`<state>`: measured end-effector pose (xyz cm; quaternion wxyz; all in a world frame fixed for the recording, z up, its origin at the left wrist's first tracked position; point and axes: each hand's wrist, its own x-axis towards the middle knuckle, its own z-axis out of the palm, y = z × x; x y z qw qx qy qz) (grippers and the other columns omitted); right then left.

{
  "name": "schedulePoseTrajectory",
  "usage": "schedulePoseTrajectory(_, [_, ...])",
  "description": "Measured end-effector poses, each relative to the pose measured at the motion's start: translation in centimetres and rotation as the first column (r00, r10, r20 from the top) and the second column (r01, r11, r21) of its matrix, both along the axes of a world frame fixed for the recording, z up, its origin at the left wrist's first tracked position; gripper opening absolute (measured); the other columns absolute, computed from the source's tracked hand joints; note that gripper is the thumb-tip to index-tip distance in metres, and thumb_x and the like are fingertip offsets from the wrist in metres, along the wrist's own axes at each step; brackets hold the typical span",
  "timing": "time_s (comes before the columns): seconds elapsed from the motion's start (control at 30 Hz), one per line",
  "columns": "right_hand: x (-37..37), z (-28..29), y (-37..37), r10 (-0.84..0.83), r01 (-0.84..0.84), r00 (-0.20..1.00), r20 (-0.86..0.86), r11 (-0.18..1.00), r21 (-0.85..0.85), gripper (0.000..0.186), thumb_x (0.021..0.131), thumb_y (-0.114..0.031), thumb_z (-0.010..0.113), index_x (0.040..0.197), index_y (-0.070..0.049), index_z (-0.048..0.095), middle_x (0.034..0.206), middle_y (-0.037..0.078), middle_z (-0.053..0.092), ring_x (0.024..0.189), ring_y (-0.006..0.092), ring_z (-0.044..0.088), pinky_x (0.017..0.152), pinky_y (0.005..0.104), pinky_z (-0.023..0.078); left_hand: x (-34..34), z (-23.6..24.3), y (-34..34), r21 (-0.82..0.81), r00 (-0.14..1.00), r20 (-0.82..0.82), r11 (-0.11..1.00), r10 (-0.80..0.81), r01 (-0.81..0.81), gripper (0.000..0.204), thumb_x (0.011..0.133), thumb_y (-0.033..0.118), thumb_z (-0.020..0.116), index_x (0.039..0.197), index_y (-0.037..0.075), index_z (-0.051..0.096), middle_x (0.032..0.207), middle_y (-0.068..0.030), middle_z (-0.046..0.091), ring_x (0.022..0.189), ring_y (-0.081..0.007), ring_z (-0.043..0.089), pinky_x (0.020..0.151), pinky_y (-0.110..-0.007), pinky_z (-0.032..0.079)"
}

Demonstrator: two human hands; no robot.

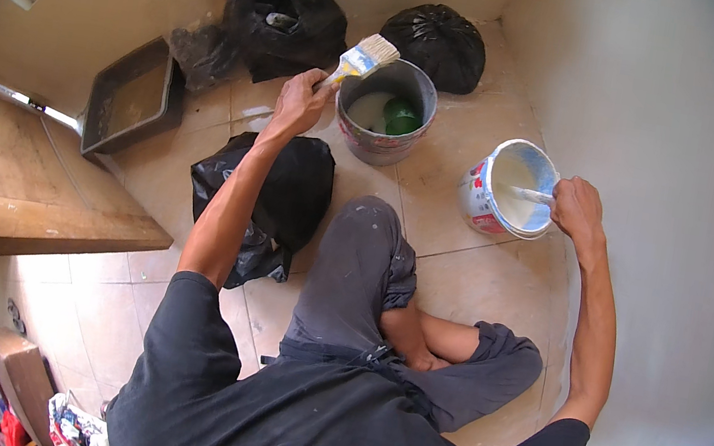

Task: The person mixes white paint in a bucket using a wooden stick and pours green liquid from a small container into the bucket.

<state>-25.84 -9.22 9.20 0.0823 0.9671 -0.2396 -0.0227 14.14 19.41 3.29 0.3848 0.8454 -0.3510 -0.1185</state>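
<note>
A paintbrush (367, 57) with pale bristles, smeared blue and white, is gripped by its handle in my left hand (301, 102). Its bristles point up and right, over the rim of a dark grey bucket (379, 144). Inside that bucket are whitish liquid and a green round object (402, 116). On the right, my right hand (576, 207) is closed around the end of a whitish stick (529, 195). The stick's other end reaches into a small white pail (481, 201) of off-white paint (518, 179). How deep it dips I cannot tell.
Black plastic bags (282, 20) lie along the back wall, with another bag (289, 180) by my knee. A grey rectangular tray (172, 105) leans at the left near a wooden board (27, 180). The pale wall (663, 178) rises close on my right. Cardboard boxes (21, 371) stand lower left.
</note>
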Motion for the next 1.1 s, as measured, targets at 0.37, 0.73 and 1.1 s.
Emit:
schedulePoseTrajectory(0.37, [-0.4,0.3,0.1,0.000,-0.001,0.999,0.047,1.000,0.019,0.005,0.064,-0.003,0.063,0.066,0.001,0.063,0.071,0.022,0.061,0.073,0.0393,0.062,0.066,0.0466,0.051,2.6,-1.6,-5.7,0.055,0.926,0.320,0.979,-0.202,0.194,0.034,0.086,0.027,0.066,0.108,0.002,0.067,0.099,-0.0208,0.067,0.094,-0.0363,0.064,0.083,-0.042,0.049])
schedulePoseTrajectory(0.73, [-0.1,-0.5,-0.1,0.031,-0.032,0.995,0.093,0.999,0.006,0.006,0.067,-0.003,0.060,0.063,0.002,0.061,0.069,0.023,0.060,0.070,0.0401,0.062,0.064,0.0482,0.050,1.7,-1.3,-5.8,0.051,0.869,0.472,0.989,-0.146,0.138,0.027,0.077,0.024,0.073,0.095,0.004,0.069,0.092,-0.0133,0.062,0.090,-0.0322,0.062,0.077,-0.043,0.049])
schedulePoseTrajectory(1.1, [-0.2,-0.9,-0.2,0.079,-0.079,0.987,0.142,0.997,-0.011,0.005,0.063,-0.001,0.062,0.064,0.002,0.058,0.068,0.023,0.059,0.069,0.0408,0.061,0.063,0.0480,0.049,1.3,-1.4,-5.8,0.011,0.839,0.533,0.992,-0.113,0.127,0.034,0.072,0.029,0.076,0.093,0.004,0.064,0.093,-0.0125,0.061,0.091,-0.0321,0.060,0.074,-0.044,0.045])
